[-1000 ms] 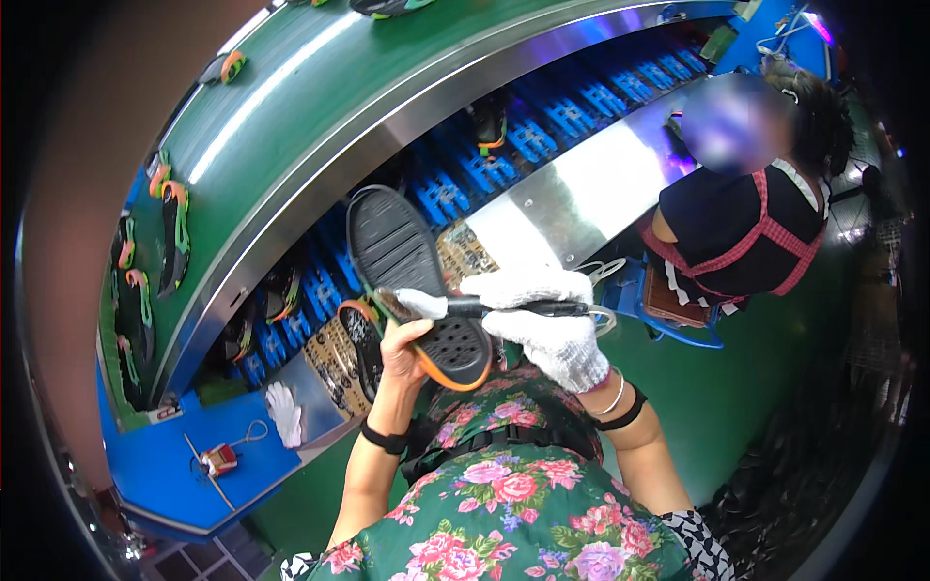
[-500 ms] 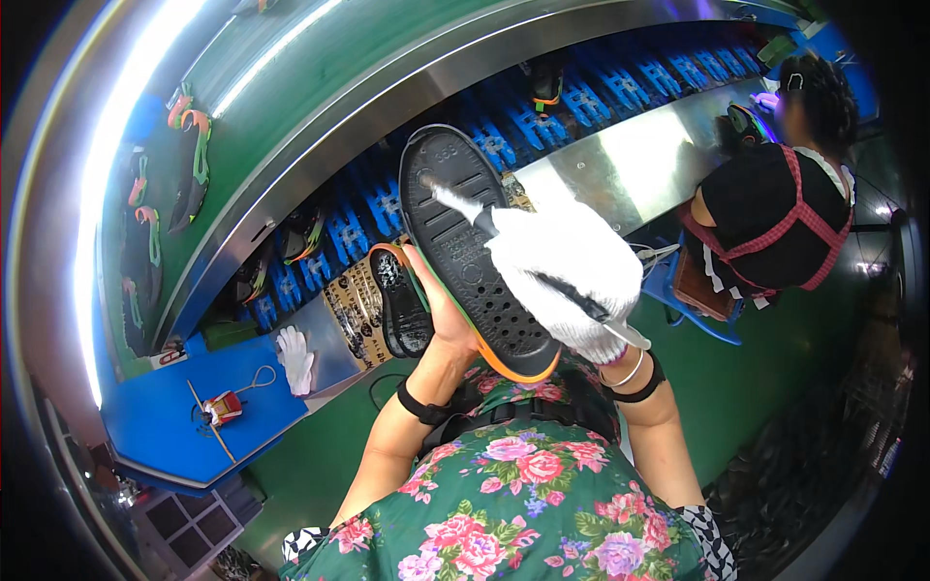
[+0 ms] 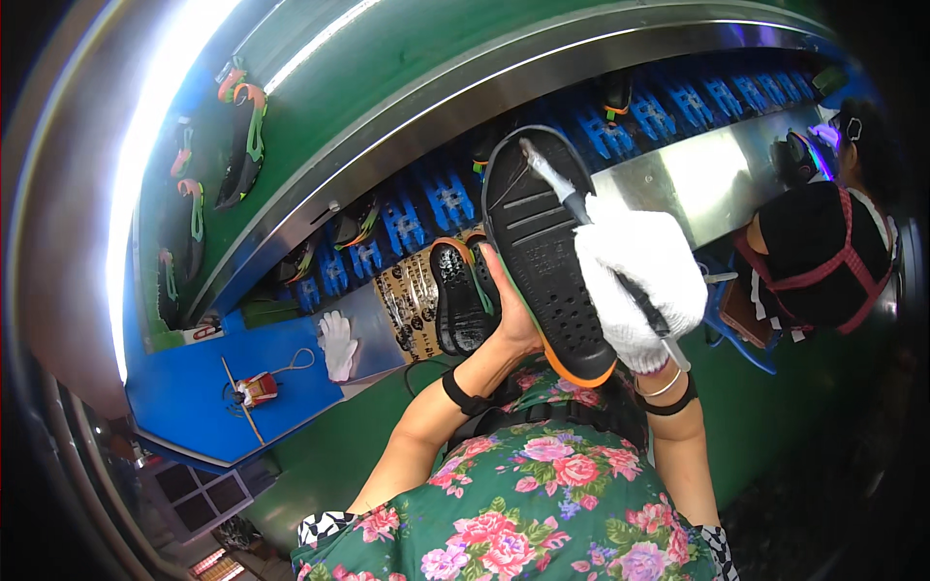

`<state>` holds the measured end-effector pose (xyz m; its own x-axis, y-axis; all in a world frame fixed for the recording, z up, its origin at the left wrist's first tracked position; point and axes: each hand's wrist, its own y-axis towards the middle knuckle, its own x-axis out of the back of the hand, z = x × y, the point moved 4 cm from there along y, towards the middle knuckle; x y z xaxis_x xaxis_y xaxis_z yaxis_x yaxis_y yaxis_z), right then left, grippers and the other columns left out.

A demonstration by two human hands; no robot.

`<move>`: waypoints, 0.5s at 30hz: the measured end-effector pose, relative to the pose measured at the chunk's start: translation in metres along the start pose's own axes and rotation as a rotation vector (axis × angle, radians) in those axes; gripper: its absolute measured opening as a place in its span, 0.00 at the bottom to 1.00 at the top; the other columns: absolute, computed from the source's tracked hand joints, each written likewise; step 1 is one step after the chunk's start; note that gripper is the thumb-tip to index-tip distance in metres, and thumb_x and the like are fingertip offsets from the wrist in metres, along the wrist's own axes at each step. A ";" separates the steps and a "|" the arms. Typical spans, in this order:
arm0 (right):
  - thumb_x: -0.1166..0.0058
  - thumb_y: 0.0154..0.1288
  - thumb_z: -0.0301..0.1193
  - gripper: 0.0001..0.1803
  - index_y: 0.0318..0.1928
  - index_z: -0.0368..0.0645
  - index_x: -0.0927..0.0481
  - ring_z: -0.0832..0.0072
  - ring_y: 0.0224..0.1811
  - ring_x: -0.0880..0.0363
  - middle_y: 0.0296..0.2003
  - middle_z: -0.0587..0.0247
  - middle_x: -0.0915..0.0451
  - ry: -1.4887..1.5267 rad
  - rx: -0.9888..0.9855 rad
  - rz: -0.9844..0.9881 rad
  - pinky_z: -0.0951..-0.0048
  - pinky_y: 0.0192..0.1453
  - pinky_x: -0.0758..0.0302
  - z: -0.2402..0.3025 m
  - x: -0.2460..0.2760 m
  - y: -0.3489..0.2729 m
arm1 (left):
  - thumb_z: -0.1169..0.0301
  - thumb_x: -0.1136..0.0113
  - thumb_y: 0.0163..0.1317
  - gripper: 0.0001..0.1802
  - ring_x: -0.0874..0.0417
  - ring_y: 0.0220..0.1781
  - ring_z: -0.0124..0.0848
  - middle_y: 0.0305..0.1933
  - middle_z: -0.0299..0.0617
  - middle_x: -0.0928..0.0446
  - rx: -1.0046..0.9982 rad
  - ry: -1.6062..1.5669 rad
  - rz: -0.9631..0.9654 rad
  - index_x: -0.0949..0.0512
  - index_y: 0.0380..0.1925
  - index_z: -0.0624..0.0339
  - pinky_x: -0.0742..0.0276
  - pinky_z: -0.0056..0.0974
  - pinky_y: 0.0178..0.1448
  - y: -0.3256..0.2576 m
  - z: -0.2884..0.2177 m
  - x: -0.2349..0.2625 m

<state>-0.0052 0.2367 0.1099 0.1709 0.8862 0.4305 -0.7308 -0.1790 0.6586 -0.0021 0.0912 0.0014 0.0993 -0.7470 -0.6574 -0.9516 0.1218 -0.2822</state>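
My bare left hand grips a black shoe sole by its left side, fingers hidden beneath it. The sole has an orange and green edge, and its face with grooves and small holes is turned up toward me. In a white knitted glove, my right hand is closed round a brush with a dark ferrule and whitish bristles. Those bristles rest on the sole near its far rounded end. A pale handle also sticks out beside the glove. Behind my left hand, another pair of black soles lies on the bench.
Brown patterned tape covers part of the bench. Left of it is a blue tabletop with a white glove and a small red item. Blue racks line the far side. A co-worker sits at right by a blue stool.
The brush tip has moved farther up the sole toward its far end. The view has shifted, so the surroundings appear farther right. Both hands keep their holds.
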 end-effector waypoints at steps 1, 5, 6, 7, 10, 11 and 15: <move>0.38 0.61 0.24 0.19 0.54 0.43 0.14 0.58 0.52 0.17 0.51 0.56 0.14 0.014 0.003 -0.007 0.61 0.57 0.22 0.000 0.000 0.001 | 0.21 0.75 0.65 0.54 0.22 0.63 0.37 0.65 0.42 0.24 0.019 0.005 0.001 0.32 0.70 0.53 0.27 0.45 0.70 0.003 -0.001 0.005; 0.37 0.61 0.24 0.19 0.54 0.43 0.14 0.59 0.52 0.17 0.50 0.55 0.14 0.109 0.040 0.004 0.61 0.57 0.22 0.010 -0.009 0.007 | 0.21 0.75 0.65 0.53 0.21 0.61 0.37 0.61 0.43 0.23 0.108 -0.181 0.341 0.29 0.65 0.56 0.27 0.44 0.70 0.014 0.019 0.045; 0.37 0.60 0.24 0.19 0.53 0.43 0.14 0.59 0.52 0.17 0.50 0.55 0.14 0.139 0.041 0.000 0.61 0.57 0.21 0.011 -0.011 0.008 | 0.22 0.75 0.65 0.53 0.21 0.61 0.37 0.60 0.43 0.22 -0.012 -0.111 0.258 0.29 0.65 0.56 0.27 0.44 0.69 0.015 0.011 0.044; 0.37 0.60 0.24 0.19 0.53 0.43 0.14 0.59 0.52 0.17 0.50 0.55 0.14 0.154 0.038 -0.002 0.62 0.57 0.21 0.009 -0.008 0.008 | 0.22 0.75 0.66 0.53 0.20 0.60 0.36 0.60 0.43 0.22 -0.133 -0.040 0.177 0.29 0.65 0.57 0.26 0.44 0.69 0.014 0.004 0.043; 0.37 0.60 0.24 0.19 0.53 0.43 0.14 0.59 0.52 0.17 0.50 0.55 0.14 0.169 0.033 -0.010 0.62 0.56 0.21 0.005 -0.002 0.007 | 0.22 0.73 0.65 0.53 0.19 0.59 0.37 0.64 0.43 0.24 -0.129 -0.075 -0.135 0.33 0.69 0.54 0.24 0.44 0.67 0.023 0.008 0.033; 0.37 0.60 0.24 0.19 0.53 0.43 0.14 0.59 0.52 0.17 0.50 0.55 0.14 0.171 0.037 -0.013 0.62 0.56 0.21 0.005 -0.003 0.006 | 0.22 0.73 0.65 0.53 0.19 0.60 0.37 0.64 0.44 0.24 -0.090 -0.116 -0.103 0.33 0.69 0.54 0.24 0.44 0.67 0.024 0.008 0.030; 0.36 0.57 0.22 0.20 0.52 0.42 0.13 0.63 0.47 0.15 0.48 0.56 0.13 0.191 0.097 0.030 0.66 0.48 0.19 0.008 -0.008 0.002 | 0.21 0.73 0.65 0.53 0.19 0.60 0.37 0.65 0.44 0.25 0.144 -0.164 0.298 0.34 0.70 0.54 0.24 0.45 0.67 0.019 0.018 0.021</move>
<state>-0.0027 0.2264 0.1122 0.0154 0.9430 0.3324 -0.6651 -0.2386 0.7076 -0.0129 0.0897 -0.0302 -0.1193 -0.5515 -0.8256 -0.8965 0.4172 -0.1492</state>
